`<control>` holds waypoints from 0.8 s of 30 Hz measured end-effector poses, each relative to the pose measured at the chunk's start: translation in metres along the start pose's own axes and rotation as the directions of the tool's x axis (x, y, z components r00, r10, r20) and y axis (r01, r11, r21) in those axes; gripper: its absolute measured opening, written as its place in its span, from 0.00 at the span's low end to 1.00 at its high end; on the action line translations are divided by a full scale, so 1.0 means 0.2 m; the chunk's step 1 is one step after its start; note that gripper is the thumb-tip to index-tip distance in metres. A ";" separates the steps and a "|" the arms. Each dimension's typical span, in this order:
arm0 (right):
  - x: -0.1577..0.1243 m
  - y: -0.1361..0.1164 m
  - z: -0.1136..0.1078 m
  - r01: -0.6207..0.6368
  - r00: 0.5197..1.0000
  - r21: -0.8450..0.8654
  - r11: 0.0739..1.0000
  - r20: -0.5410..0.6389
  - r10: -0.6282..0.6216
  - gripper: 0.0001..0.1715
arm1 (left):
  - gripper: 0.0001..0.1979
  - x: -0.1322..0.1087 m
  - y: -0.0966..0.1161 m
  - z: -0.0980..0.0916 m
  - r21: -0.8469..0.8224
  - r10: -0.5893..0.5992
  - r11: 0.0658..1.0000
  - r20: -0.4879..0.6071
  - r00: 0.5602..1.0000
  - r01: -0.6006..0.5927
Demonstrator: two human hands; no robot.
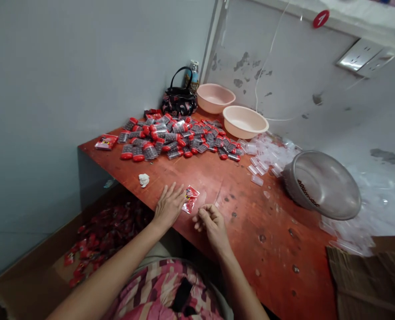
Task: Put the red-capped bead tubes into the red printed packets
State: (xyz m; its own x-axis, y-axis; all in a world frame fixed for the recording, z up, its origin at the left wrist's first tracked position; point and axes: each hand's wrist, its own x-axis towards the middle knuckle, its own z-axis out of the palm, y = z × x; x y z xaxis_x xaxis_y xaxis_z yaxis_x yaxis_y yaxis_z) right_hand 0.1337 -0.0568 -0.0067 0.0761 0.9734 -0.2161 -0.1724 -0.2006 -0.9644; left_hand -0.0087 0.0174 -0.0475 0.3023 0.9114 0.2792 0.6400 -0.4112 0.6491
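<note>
A small red printed packet (192,198) lies on the red tabletop near its front edge. My left hand (169,203) rests flat, palm down, with fingers stretched out along the packet's left side and touching it. Just to the packet's lower right is my right hand (212,222), its thumb and fingertips pinched together. Whatever may be between those fingertips is too small to make out. Beyond both hands spreads a pile of small clear containers with red ends and dark contents (173,135).
A silver metal bowl (324,182) stands on the right among clear plastic pieces (267,153). Two pale basins (245,133) and a black handbag (179,102) are at the back. A crumpled white tissue (144,180) lies left. Below, a cardboard box (27,284) holds red packets.
</note>
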 end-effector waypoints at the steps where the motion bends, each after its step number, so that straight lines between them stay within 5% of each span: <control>1: 0.01 0.00 -0.01 -0.002 1.000 -0.017 1.000 -0.007 0.002 0.12 | 0.13 -0.01 -0.01 0.01 0.016 0.001 1.000 0.000 1.000 -0.001; 6: 0.11 0.01 -0.02 0.070 0.987 -0.070 0.995 -0.142 -0.079 0.11 | 0.14 -0.04 0.03 -0.01 -0.052 0.003 0.999 -0.045 0.999 -0.006; 11: 0.25 0.02 0.03 0.107 0.984 0.110 0.988 -0.156 -0.089 0.20 | 0.14 -0.05 0.14 -0.07 -0.423 -0.121 0.903 -0.076 0.990 0.078; 13: 0.28 0.00 0.02 0.088 0.991 0.160 0.983 -0.112 -0.071 0.19 | 0.18 -0.04 0.16 -0.10 -0.582 -0.276 0.784 -0.013 0.961 0.217; 16: 0.30 -0.05 -0.01 0.027 0.998 0.131 0.991 0.050 -0.034 0.19 | 0.16 0.00 0.17 -0.13 -0.702 -0.387 0.540 0.284 0.877 0.465; 18: 0.32 -0.09 -0.03 -0.008 0.983 0.013 1.000 0.183 0.005 0.19 | 0.12 0.01 0.16 -0.12 -0.715 -0.351 0.389 0.468 0.811 0.581; 20: 0.37 -0.13 -0.06 0.033 0.968 -0.230 0.973 0.250 0.026 0.16 | 0.11 0.02 0.15 -0.11 -0.712 -0.338 0.310 0.537 0.773 0.631; 24: 0.58 -0.25 -0.19 0.125 0.987 -0.768 0.628 0.031 -0.159 0.06 | 0.09 0.01 0.10 -0.09 -0.706 -0.396 0.352 0.483 0.781 0.615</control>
State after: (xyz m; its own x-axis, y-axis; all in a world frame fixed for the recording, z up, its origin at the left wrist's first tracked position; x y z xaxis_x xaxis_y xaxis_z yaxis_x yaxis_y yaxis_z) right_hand 0.1886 0.0615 0.0105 0.0716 0.9959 -0.0554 0.6559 -0.0888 -0.7496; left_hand -0.0078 0.0111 -0.0205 0.3240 0.8661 -0.3808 -0.0876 0.4282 0.8994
